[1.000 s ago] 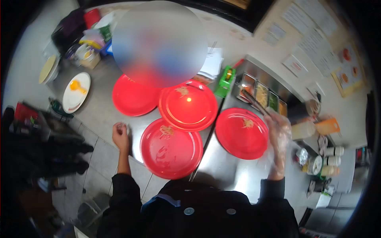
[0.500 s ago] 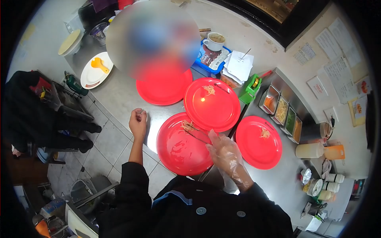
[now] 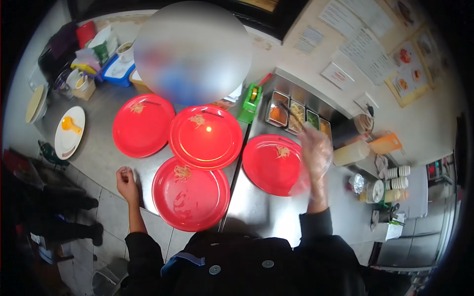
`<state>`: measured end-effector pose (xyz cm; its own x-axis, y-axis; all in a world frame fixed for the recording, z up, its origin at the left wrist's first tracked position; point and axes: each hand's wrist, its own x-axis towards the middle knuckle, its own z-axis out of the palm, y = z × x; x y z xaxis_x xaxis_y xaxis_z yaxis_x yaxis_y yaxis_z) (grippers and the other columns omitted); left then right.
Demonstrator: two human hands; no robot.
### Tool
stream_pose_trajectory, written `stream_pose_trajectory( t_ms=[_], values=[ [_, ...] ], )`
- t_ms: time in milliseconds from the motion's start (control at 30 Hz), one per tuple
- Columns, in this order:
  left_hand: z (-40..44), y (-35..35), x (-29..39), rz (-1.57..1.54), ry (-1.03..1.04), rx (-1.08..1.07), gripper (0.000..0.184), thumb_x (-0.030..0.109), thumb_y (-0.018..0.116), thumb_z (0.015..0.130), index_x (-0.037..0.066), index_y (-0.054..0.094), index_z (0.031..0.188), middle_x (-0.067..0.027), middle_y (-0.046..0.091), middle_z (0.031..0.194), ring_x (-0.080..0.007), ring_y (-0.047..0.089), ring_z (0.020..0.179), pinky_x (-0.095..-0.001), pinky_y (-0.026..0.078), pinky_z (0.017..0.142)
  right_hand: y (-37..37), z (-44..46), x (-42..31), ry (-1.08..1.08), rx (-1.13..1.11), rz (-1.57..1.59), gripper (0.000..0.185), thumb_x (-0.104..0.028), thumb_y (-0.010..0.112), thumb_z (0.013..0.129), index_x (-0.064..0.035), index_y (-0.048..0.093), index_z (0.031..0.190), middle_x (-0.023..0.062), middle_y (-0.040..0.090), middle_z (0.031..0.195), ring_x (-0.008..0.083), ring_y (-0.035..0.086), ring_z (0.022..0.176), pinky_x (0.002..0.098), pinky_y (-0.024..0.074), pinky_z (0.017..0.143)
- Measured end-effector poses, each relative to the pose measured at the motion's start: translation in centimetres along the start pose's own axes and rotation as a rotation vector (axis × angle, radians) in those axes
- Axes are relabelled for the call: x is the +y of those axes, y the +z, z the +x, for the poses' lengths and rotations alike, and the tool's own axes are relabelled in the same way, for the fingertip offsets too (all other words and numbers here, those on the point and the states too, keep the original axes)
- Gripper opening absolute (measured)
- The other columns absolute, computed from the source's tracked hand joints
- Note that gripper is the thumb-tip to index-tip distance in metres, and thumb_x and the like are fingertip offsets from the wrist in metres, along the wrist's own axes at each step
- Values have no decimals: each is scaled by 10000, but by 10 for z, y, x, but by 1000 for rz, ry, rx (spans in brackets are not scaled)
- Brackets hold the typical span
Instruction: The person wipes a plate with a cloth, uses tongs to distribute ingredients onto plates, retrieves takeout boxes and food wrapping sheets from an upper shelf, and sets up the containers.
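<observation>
My right hand (image 3: 317, 150), in a clear plastic glove, grips dark tongs (image 3: 295, 116) whose tips reach the metal trays of toppings (image 3: 278, 109) at the back right. My left hand (image 3: 127, 181) is curled beside the counter's front edge; whether it holds anything is too small to tell. Four red plates stand on the counter: one at the right (image 3: 269, 170), one in the middle (image 3: 217, 143), one in front (image 3: 192, 207) and one at the left (image 3: 143, 128). Each carries a small heap of pale shreds near its upper part.
A white plate with a yellow scoop (image 3: 69, 124) lies at the left. A green tape dispenser (image 3: 251, 101) stands behind the plates. Bottles (image 3: 351, 153) and stacked cups are at the right. A person in dark clothes (image 3: 64, 232) stands at the far left.
My right hand has moved with the tongs from the front plate to the topping trays. The camera view has shifted, and the left plate is now fully visible.
</observation>
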<state>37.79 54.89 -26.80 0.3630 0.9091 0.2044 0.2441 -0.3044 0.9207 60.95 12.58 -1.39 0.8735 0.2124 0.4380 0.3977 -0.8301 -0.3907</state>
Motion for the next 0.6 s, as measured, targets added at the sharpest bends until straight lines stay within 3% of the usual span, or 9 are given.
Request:
stream_pose_trajectory(
  t_ms=[33,100,433,600],
  values=[
    [0,0,-1,3,-7,6,178,172,640,855,58,594,985,21,493,651,-70,436,579,-231,383,542,-12,17,16,183,-97,-105,252,-249,582,817,-15,641,890,225,613,850,384,585,849,456,466,739],
    [-1,0,3,21,2,6,178,172,640,855,60,594,986,22,491,649,-70,434,577,-230,382,542,-1,36,76,219,-101,-250,271,-276,579,801,-8,623,812,231,611,834,374,591,847,456,464,749],
    [-2,1,3,41,6,3,178,158,626,859,54,590,999,32,469,644,-62,413,573,-220,364,539,34,58,119,3,-82,-324,275,-263,577,794,9,621,781,241,602,789,403,592,789,479,469,735],
    [-2,0,6,59,-7,-2,184,157,619,864,56,585,1014,32,473,651,-64,413,575,-220,362,541,17,56,118,109,-37,-305,255,-269,590,803,-25,659,833,227,620,833,385,604,820,452,476,747]
  ],
)
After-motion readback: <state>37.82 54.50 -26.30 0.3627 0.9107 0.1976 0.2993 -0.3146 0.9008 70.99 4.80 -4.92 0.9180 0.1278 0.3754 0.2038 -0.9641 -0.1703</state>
